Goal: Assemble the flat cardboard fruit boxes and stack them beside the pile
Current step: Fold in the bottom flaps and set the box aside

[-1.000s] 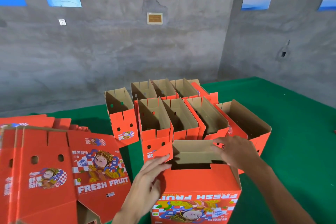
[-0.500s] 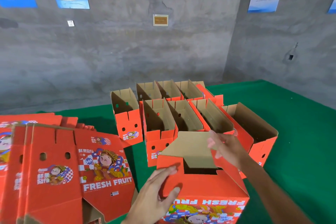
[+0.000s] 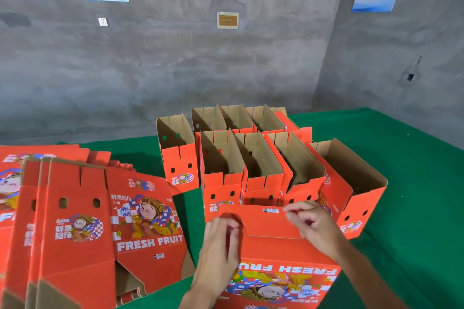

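Flat pile: the unfolded fruit boxes [image 3: 82,228] lie at your far left on the green table [image 3: 414,208], fanned and overlapping, printed sides up. They look much as they did a second ago; none has been drawn off.

What changed: a second ago the end of the box in hand [image 3: 281,253] gaped open, showing brown card inside. Half a second ago a brown flap was swinging across the hole. Now the orange flaps [image 3: 263,221] lie shut across it and no gap shows. I judge the bottom is just about locked, so this box is nearly ready to flip upright and join the others.

Left hand: your left hand [image 3: 221,238] sits at the left corner of the closed end, fingers [image 3: 232,229] curled against the flap edge. It seems to be pressing or tucking that corner, but whether it pinches the card I cannot tell.

Box in hand: it stands just in front of you, print upside down to your view, closed end facing up and away.

Right hand: your right hand [image 3: 313,223] is at the right corner, fingers bent in, fingertips on the flap's far edge near the small barcode label [image 3: 271,210]. It appears to be nipping the card there.

Finished boxes: the assembled boxes [image 3: 251,158] stand open-topped in two rows beyond your hands, packed side to side, with one [image 3: 177,150] slightly apart at the left.
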Motion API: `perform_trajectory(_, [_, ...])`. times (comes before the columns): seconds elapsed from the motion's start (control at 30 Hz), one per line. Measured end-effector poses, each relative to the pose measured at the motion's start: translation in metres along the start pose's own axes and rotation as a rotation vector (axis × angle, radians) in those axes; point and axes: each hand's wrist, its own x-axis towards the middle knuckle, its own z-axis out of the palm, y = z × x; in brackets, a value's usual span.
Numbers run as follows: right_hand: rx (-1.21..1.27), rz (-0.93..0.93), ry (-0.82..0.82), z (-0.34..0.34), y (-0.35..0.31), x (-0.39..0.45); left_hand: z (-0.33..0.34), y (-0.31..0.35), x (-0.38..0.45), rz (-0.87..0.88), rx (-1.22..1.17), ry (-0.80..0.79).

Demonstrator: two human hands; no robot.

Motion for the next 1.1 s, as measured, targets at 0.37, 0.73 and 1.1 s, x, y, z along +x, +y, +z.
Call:
perform_trajectory(0.37, [-0.678,0.053,-0.042,0.020,-0.011,0.005,-0.003,-0.011,0.003,-0.022,0.075,-0.114])
perform_trajectory(0.73, [0.227,0.949,-0.229,-0.010,0.003,-0.007,-0.033,-0.055,0.014,-0.306,-0.165,-0.184])
perform_trajectory(1.1, [0.299,0.758,-0.627,-0.005,-0.026,0.001,-0.100,-0.085,0.010,-0.508,-0.509,-0.073])
